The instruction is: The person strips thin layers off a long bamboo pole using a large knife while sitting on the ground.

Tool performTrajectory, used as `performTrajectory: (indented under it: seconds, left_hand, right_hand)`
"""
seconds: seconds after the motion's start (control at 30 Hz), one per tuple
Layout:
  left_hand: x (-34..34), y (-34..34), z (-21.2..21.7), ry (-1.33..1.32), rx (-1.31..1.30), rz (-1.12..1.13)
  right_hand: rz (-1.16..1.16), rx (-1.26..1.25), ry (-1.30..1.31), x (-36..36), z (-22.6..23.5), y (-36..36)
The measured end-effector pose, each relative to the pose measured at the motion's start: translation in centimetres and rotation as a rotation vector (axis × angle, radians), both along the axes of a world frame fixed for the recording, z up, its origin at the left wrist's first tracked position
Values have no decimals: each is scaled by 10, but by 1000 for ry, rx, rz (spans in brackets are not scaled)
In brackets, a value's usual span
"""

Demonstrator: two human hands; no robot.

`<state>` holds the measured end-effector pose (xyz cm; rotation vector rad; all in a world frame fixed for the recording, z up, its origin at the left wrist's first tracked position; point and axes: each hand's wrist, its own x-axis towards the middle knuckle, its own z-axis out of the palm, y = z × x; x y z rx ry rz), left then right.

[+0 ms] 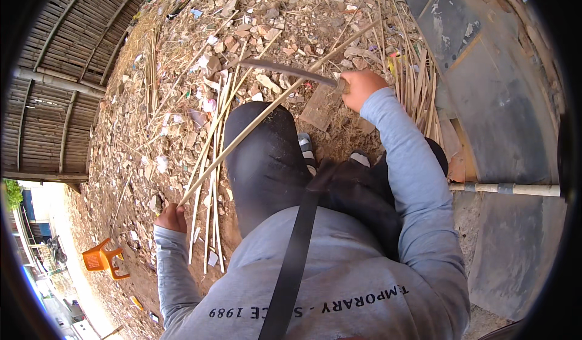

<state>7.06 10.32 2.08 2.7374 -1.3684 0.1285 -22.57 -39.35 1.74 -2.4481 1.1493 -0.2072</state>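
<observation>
The left hand (172, 218) grips a long, tan wooden stick (239, 138) above the black-trousered left knee (262, 158), the right hand (364, 90) grips a long, grey metal knife (285, 69), and this stick seems unfinished, though pale, thin wooden strips (207, 255) nearby may be done.

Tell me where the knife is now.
In the head view, the knife is at upper middle, held in the right hand, blade pointing left across a pale strip.

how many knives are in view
1: the knife in the right hand, crossing, in this view, the long strip held by the left hand. Others may be hidden in the rubble.
</observation>
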Motion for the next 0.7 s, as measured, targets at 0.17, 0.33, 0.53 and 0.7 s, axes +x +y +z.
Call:
performTrajectory:
  seconds: [0.17,0.33,0.53,0.7]
  left_hand:
    - [2,-11,6,-14,27,9]
    - [-2,-11,15,114,72,39]
    - [-7,-17,17,78,28,-3]
    - [0,-4,20,105,46,5]
  right_hand:
    - [-92,49,7,-19,-29,-34]
    - [-94,55,-44,-8,2,-9]
    - [59,-29,38,-11,-16,-13]
    - [-103,-56,-8,-18,-17,-31]
